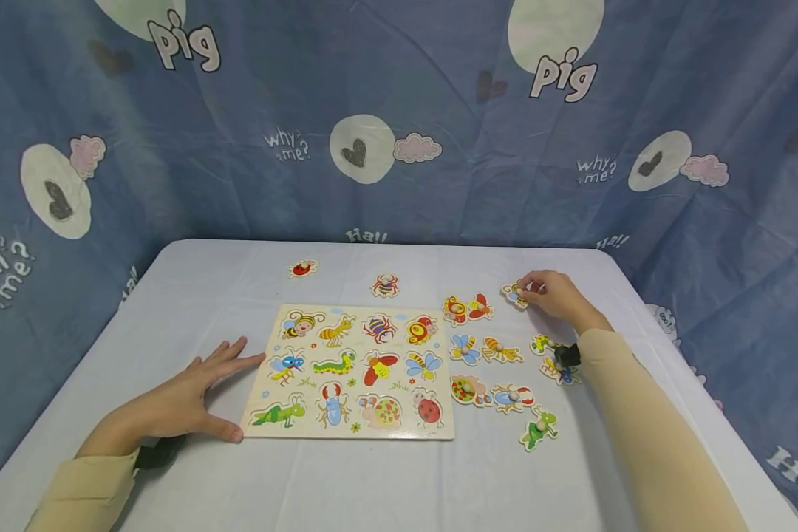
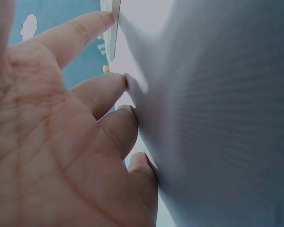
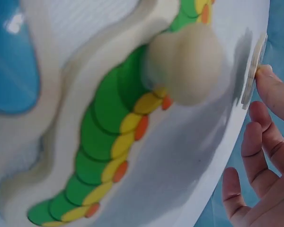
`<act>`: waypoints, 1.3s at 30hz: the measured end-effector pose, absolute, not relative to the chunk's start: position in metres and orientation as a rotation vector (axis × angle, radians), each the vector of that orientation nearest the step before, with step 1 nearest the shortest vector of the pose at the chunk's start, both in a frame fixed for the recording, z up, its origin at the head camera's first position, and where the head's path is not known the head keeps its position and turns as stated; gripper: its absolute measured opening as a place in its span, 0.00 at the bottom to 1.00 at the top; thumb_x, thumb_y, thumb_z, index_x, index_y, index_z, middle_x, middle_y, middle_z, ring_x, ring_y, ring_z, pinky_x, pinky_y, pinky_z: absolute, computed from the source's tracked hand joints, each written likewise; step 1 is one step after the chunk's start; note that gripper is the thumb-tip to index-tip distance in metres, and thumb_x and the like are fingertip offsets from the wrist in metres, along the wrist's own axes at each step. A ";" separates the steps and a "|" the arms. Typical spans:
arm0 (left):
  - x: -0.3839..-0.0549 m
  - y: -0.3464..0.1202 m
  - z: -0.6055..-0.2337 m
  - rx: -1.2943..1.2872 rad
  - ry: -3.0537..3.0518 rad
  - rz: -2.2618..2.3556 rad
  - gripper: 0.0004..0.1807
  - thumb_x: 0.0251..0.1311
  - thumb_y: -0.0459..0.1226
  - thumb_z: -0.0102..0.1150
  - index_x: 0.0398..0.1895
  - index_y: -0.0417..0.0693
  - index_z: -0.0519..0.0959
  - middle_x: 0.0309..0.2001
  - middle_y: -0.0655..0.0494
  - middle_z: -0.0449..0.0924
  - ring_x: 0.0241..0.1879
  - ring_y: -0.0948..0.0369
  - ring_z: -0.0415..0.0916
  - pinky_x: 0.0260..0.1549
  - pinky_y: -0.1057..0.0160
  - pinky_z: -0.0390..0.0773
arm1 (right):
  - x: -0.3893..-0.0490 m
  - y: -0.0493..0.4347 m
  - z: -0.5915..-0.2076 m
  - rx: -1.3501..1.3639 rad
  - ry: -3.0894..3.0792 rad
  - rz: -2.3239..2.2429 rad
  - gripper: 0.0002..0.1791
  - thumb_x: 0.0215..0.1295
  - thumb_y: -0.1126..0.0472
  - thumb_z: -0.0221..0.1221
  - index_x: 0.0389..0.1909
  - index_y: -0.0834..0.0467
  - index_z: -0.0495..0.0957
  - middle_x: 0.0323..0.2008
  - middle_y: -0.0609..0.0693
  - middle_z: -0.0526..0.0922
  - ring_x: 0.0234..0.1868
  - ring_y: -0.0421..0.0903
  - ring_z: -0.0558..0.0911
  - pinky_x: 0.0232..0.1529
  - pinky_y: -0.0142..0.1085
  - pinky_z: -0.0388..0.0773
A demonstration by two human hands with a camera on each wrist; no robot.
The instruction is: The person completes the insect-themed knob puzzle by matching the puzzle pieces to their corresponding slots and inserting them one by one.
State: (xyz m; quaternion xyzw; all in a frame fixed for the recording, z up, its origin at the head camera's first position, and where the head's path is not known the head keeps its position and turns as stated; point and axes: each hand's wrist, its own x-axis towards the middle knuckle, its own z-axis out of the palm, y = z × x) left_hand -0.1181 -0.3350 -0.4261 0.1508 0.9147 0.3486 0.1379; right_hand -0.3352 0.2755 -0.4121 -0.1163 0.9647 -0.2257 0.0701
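Observation:
My left hand [image 1: 189,391] lies spread beside the wooden insect puzzle board [image 1: 447,432], its index fingertip and thumb touching the board's left edge. In the left wrist view, the fingertips of the left hand [image 2: 52,127] rest on the white cloth and one meets the board's edge [image 2: 115,28]. At the table's far right, my right hand [image 1: 558,295] pinches a bee puzzle piece [image 1: 510,295]. In the right wrist view the piece [image 3: 253,71] appears edge-on at the fingertips. Close to that camera is a green caterpillar piece [image 3: 104,127] with a round wooden knob [image 3: 194,64].
Behind the board lie a ladybug piece [image 1: 302,269] and a spider piece [image 1: 385,285]. Several knobbed pieces lie right of the board, including a dragonfly [image 1: 464,349], snail [image 1: 467,389], beetle [image 1: 510,399] and grasshopper [image 1: 539,430]. A blue printed curtain [image 1: 465,199] hangs behind the table.

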 end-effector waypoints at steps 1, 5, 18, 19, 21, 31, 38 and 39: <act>-0.118 -0.335 -0.426 0.435 2.648 1.007 0.64 0.35 0.56 0.88 0.82 0.58 0.67 0.87 0.30 0.41 0.85 0.26 0.30 0.74 0.16 0.29 | -0.335 0.275 -0.412 -0.348 2.903 -0.678 0.10 0.79 0.58 0.62 0.53 0.58 0.84 0.44 0.59 0.82 0.46 0.55 0.76 0.49 0.46 0.74; -0.118 -0.334 -0.426 0.427 2.645 1.008 0.64 0.35 0.56 0.89 0.82 0.59 0.67 0.87 0.30 0.41 0.85 0.26 0.30 0.75 0.17 0.28 | -0.335 0.269 -0.407 -0.361 2.902 -0.680 0.11 0.79 0.57 0.62 0.52 0.58 0.84 0.44 0.58 0.82 0.46 0.54 0.76 0.48 0.44 0.74; -0.120 -0.334 -0.426 0.409 2.644 1.003 0.65 0.35 0.55 0.89 0.83 0.58 0.67 0.87 0.31 0.41 0.85 0.27 0.30 0.75 0.17 0.29 | -0.334 0.227 -0.393 -0.556 2.912 -0.707 0.09 0.77 0.57 0.64 0.48 0.59 0.86 0.42 0.57 0.84 0.43 0.52 0.77 0.44 0.40 0.72; -0.120 -0.334 -0.426 0.409 2.645 1.000 0.65 0.35 0.56 0.89 0.83 0.58 0.67 0.87 0.31 0.41 0.85 0.27 0.30 0.75 0.17 0.29 | -0.334 0.224 -0.392 -0.564 2.909 -0.715 0.09 0.77 0.57 0.64 0.48 0.59 0.86 0.41 0.57 0.84 0.42 0.52 0.77 0.44 0.40 0.72; -0.120 -0.334 -0.426 0.414 2.647 0.994 0.65 0.36 0.56 0.88 0.83 0.58 0.66 0.87 0.31 0.41 0.85 0.27 0.30 0.75 0.17 0.29 | -0.333 0.217 -0.392 -0.580 2.905 -0.733 0.09 0.77 0.58 0.64 0.47 0.59 0.85 0.41 0.56 0.84 0.42 0.52 0.76 0.44 0.40 0.72; -0.118 -0.336 -0.425 0.446 2.646 1.000 0.64 0.37 0.57 0.87 0.83 0.56 0.66 0.87 0.30 0.40 0.85 0.26 0.29 0.75 0.17 0.28 | -0.331 0.182 -0.388 -0.572 2.856 -0.752 0.08 0.77 0.57 0.65 0.47 0.58 0.86 0.38 0.54 0.84 0.39 0.50 0.77 0.41 0.38 0.75; -0.117 -0.334 -0.424 0.453 2.653 0.991 0.64 0.38 0.57 0.87 0.83 0.56 0.66 0.87 0.30 0.40 0.85 0.26 0.30 0.74 0.16 0.29 | -0.328 0.160 -0.386 -0.626 2.839 -0.736 0.09 0.78 0.56 0.64 0.49 0.58 0.85 0.37 0.53 0.82 0.36 0.48 0.75 0.36 0.36 0.74; -0.117 -0.334 -0.424 0.453 2.654 0.991 0.64 0.38 0.57 0.87 0.83 0.55 0.66 0.87 0.30 0.40 0.84 0.26 0.30 0.74 0.16 0.29 | -0.327 0.157 -0.386 -0.633 2.838 -0.741 0.09 0.78 0.56 0.64 0.48 0.58 0.85 0.37 0.53 0.82 0.36 0.48 0.75 0.36 0.36 0.74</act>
